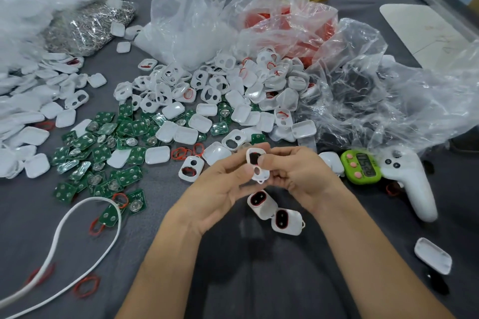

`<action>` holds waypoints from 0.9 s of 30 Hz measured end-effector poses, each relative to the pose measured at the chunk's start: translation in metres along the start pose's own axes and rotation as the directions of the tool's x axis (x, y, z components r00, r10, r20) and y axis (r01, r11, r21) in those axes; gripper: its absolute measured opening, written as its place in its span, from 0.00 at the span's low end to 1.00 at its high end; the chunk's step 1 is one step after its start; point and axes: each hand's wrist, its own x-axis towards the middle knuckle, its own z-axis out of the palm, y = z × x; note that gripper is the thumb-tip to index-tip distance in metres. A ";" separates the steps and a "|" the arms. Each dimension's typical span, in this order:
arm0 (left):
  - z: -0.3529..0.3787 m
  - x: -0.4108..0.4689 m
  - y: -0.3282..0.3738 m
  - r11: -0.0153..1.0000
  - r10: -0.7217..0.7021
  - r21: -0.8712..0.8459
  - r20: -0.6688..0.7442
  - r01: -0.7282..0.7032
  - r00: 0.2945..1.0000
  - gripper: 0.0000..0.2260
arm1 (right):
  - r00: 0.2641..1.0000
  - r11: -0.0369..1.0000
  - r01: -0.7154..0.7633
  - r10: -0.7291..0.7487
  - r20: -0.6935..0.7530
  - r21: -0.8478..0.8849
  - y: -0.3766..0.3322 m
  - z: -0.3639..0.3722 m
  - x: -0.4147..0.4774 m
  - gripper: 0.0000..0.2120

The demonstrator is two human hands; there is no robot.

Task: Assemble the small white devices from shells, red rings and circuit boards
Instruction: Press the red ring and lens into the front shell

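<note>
The unit in work is a white front shell (256, 166), held upright above the near middle of the desk (233, 280), its face toward the camera. A red ring with a dark insert shows in its upper opening; the lower round opening looks unfilled. Both hands grasp it: the left hand (220, 189) holds its left edge with the thumb on the face, and the right hand (298, 176) curls round its right side, fingers (262, 160) pinching the upper part. Whether a circuit board is already seated behind cannot be told. Just near of the hands lie two closed devices (274, 212), touching each other, each with a red-ringed window; these appear finished. That puts the job, in my judgement, at an early stage: two done, one in hand. Stock left is large: loose green circuit boards (103, 150) to the left, holed front shells (181, 85) heaped farther back, plain back shells (178, 134) between them, and a few red rings (182, 154) just left of the hands. A clear bag of red stock (285, 23) sits at the far right. A green timer (361, 167) and a white controller (409, 184) lie right of the hands.
</note>
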 end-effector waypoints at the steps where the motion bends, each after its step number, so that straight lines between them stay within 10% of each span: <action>1: -0.001 0.000 -0.001 1.000 0.013 0.000 0.007 -0.013 1.000 0.17 | 1.000 1.000 -0.005 0.005 -0.001 -0.019 -0.002 0.000 0.000 0.06; 11: -0.005 0.009 -0.010 0.976 0.140 -0.147 -0.132 -0.159 0.981 0.21 | 0.962 0.917 0.133 -0.211 -0.174 -0.377 -0.007 -0.001 0.008 0.05; 16: -0.017 0.006 -0.003 0.941 0.177 -0.274 -0.097 -0.197 0.979 0.28 | 0.810 0.656 0.140 -0.507 -0.295 -0.742 -0.023 -0.036 0.016 0.07; 20: -0.024 0.005 0.000 0.926 0.187 -0.309 -0.124 -0.217 0.975 0.28 | 0.891 0.369 0.104 -0.447 -0.078 -0.923 -0.011 -0.023 0.024 0.05; 27: -0.022 0.002 0.004 0.941 0.202 -0.247 -0.135 -0.231 0.970 0.30 | 0.834 0.301 0.028 -0.532 -0.144 -0.953 0.012 -0.001 0.039 0.04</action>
